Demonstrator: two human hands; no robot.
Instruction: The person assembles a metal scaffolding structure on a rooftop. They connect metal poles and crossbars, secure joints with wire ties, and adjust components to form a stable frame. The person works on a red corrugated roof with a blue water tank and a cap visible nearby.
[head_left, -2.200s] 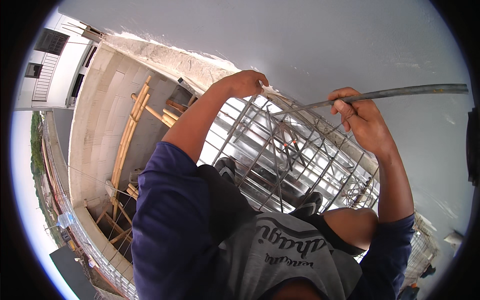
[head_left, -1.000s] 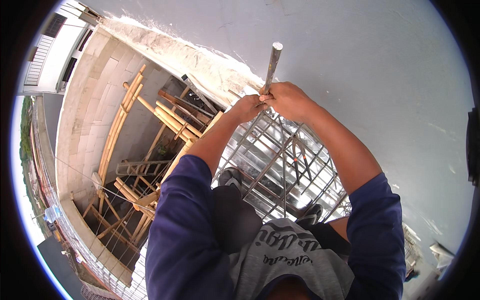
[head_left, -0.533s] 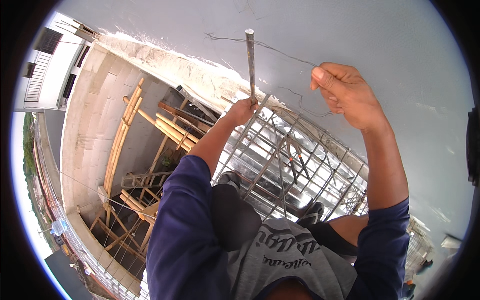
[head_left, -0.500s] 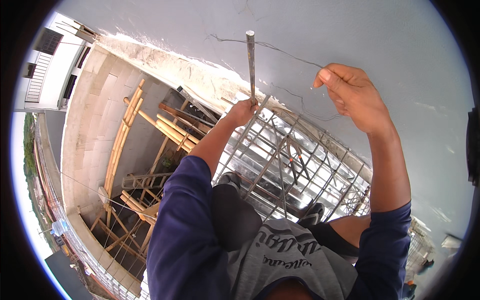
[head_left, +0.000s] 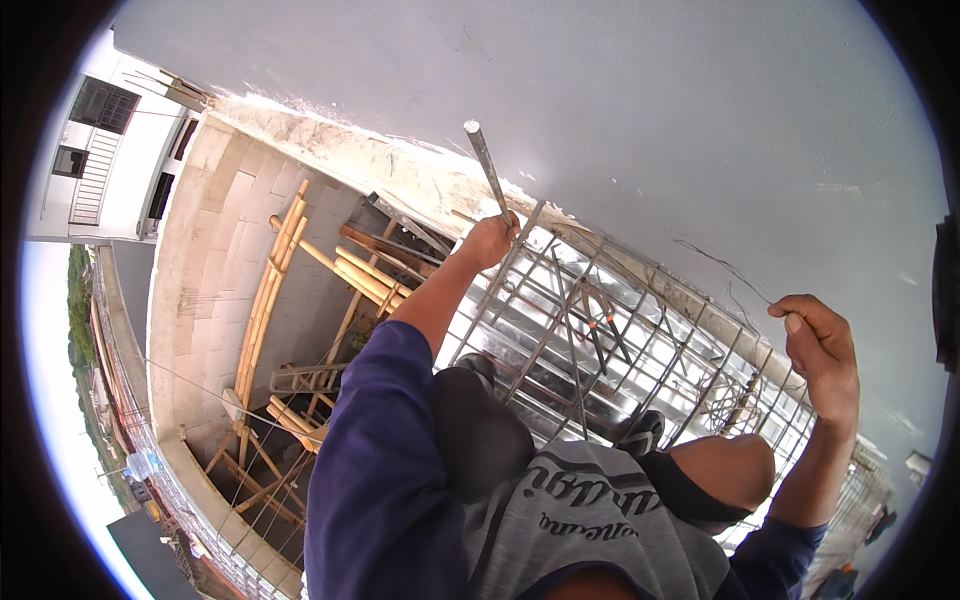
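Note:
My left hand is closed round the lower part of a metal rod, which tilts up and to the left in front of the grey wall. Out to the right, my right hand pinches a thin wire between thumb and fingers. The wire's loose ends trail up and left over the wall. Below lies a grid of steel rebar above shiny metal sheeting. A pair of pliers with dark handles and orange marks rests on the grid, between my two hands and touched by neither.
The grey wall spans the top and right. To the left, beyond the ledge, bamboo poles and timber stand in a deep recess beside a block wall. A tangle of wire lies on the rebar at right. My feet are on the grid.
My right hand has moved down and right, drawing the wire away from the rod. The rod in my left hand now leans further left and its top is lower.

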